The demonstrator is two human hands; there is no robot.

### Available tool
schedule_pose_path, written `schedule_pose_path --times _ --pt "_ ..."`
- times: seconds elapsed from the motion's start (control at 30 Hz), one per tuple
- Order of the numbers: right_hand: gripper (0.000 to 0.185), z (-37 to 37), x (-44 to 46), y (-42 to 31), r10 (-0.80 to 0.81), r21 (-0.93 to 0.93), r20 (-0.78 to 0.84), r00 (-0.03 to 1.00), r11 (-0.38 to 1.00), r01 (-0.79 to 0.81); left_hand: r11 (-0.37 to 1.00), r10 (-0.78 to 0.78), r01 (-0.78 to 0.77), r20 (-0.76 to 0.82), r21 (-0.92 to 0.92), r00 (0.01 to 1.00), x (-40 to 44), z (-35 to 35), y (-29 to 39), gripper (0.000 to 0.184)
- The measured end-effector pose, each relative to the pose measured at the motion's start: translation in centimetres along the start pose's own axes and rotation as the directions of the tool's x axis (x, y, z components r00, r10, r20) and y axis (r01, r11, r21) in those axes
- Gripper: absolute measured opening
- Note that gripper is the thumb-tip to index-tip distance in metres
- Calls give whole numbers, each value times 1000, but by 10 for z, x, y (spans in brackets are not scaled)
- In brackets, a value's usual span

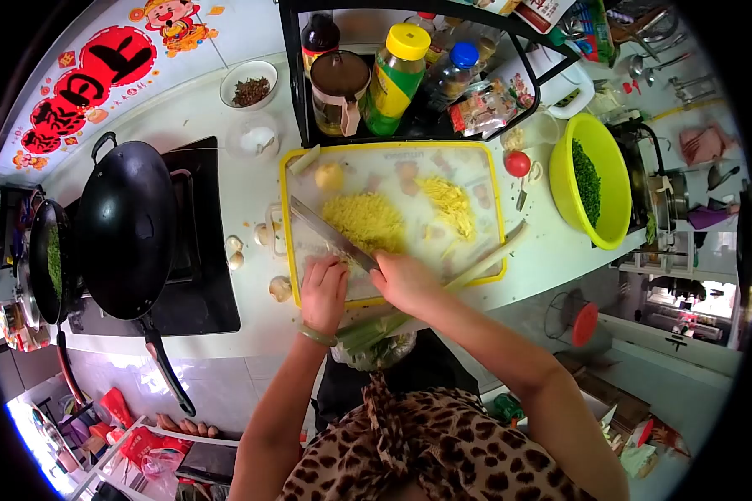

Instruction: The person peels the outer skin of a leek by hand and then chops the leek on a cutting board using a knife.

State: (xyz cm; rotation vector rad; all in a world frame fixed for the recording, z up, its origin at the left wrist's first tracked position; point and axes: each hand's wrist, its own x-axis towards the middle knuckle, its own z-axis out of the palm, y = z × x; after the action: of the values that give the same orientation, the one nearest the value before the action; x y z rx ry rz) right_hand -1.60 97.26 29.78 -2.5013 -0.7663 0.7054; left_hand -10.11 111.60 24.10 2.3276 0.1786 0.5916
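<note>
My right hand (401,278) is wrapped round the handle end of a knife (330,234), whose broad blade points up and left over the cutting board (476,150). Fingers curled, my left hand (323,288) is beside the blade at the board's lower left; what lies under its fingertips is too small to name. Beyond the blade is a heap of finely chopped yellow food (365,220). Yellow shreds (449,207) form a second pile to the right. A round pale yellow piece (329,175) rests near the board's upper left. Long green onions (468,274) cross the board's lower right edge.
A large black wok (127,230) stands on the stove at left, a smaller pan (52,263) beyond it. Behind the board is a rack of bottles (393,75). At right are a tomato (517,164) and a green bowl (614,184) of chopped greens.
</note>
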Motion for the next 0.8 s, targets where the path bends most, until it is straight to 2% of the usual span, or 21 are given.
schedule_pose_path --times 0.13,0.2,0.3,0.37,0.5,0.67,0.8 --pt "19 -14 -11 -3 -37 -35 95 995 999 41 996 -72 73 23 -43 997 -3 -9 11 10" --pt "19 -15 -12 -4 -68 -76 118 991 994 77 999 -35 35 16 -3 999 -3 -6 8 11" --pt "19 -3 -13 -5 -18 -88 163 986 996 33 999 -17 16 29 43 999 -7 -2 1 10" --pt "18 10 -11 -4 -5 -57 75 997 998 9 999 -5 4 38 44 999 -7 -1 -2 10" --pt "16 6 -3 -9 36 -23 31 999 999 -35 997 25 -26 17 70 1000 -6 1 -1 7" --pt "18 -10 -13 -9 -38 -53 103 994 998 44 995 27 -28 16 92 1000 -7 1 0 5" --pt "18 1 -15 -13 28 -87 151 988 996 -15 998 1 0 -19 59 1000 -8 3 -3 7"
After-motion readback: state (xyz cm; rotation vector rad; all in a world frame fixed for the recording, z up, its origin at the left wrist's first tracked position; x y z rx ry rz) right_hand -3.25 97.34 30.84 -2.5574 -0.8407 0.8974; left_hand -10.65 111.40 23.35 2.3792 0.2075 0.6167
